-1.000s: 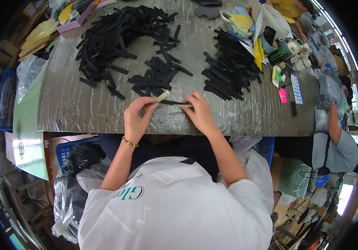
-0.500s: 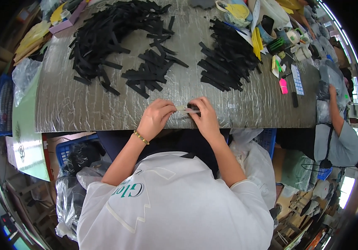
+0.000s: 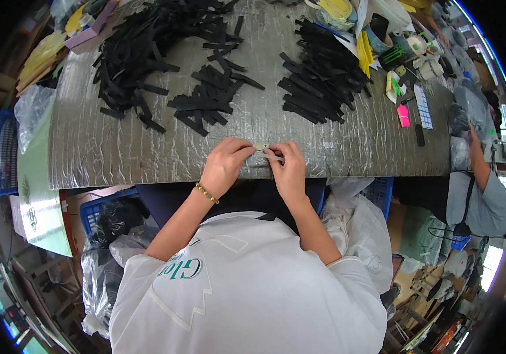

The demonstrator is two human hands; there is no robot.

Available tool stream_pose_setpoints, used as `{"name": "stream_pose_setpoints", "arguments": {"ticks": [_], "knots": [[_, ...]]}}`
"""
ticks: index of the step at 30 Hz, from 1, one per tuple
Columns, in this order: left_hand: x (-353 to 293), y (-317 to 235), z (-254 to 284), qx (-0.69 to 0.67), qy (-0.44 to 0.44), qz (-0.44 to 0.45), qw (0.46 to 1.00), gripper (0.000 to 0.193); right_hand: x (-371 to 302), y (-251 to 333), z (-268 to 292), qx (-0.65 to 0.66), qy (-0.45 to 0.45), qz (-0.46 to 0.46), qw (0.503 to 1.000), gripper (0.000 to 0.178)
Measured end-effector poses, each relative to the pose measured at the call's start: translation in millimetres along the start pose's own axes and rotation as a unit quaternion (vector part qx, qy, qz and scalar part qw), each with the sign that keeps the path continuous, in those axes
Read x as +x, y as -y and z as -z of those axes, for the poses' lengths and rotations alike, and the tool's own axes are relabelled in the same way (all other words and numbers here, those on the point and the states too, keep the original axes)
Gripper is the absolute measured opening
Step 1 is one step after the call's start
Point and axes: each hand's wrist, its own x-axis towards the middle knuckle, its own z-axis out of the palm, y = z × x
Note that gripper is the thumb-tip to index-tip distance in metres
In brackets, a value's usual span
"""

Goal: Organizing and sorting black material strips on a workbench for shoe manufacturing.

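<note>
Both hands meet over the near part of the table, just in from its front edge. My left hand [image 3: 227, 163] pinches a small pale tag-like piece [image 3: 259, 147] between thumb and fingertips. The piece's far end reaches the fingertips of my right hand [image 3: 289, 171]. My right hand is closed too, with a thin whitish strip [image 3: 275, 157] sticking out between thumb and fingers; what kind of thing it is cannot be made out. Beyond the hands lie a small heap of black fabric strips [image 3: 206, 97] and, to the right, a more evenly laid pile of black strips [image 3: 324, 76].
A large tangled heap of black strips [image 3: 138, 56] covers the table's [image 3: 99, 159] far left. At the right are a pink sticky note [image 3: 403, 116], a blue-white ruler-like card [image 3: 423, 107] and a black marker [image 3: 420, 135]. Another person's arm [image 3: 478, 156] shows farther right.
Both hands have shifted slightly away from me and closer together. The pale piece has tilted up at its right end and shows more clearly between the fingertips.
</note>
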Motion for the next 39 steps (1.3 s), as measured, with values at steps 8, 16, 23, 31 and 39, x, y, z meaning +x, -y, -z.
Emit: {"name": "stream_pose_setpoints", "arguments": {"ticks": [8, 16, 23, 31, 39], "knots": [[3, -3, 2, 0.043, 0.024, -0.019, 0.999, 0.033, 26, -7, 30, 0.15, -0.041, -0.012, 0.988, 0.04], [4, -4, 1, 0.05, 0.048, -0.012, 0.998, 0.036, 28, -18, 14, 0.5, 0.017, -0.193, 0.844, 0.056], [5, -2, 2, 0.06, 0.053, -0.018, 0.997, 0.036, 27, -10, 19, 0.342, 0.029, -0.16, 0.925, 0.048], [5, -3, 2, 0.066, 0.06, -0.025, 0.996, 0.033, 19, -11, 16, 0.204, 0.064, -0.099, 0.972, 0.024], [5, -2, 0, 0.08, 0.049, -0.037, 0.995, 0.033, 21, -11, 16, 0.154, 0.06, -0.088, 0.982, 0.02]]}}
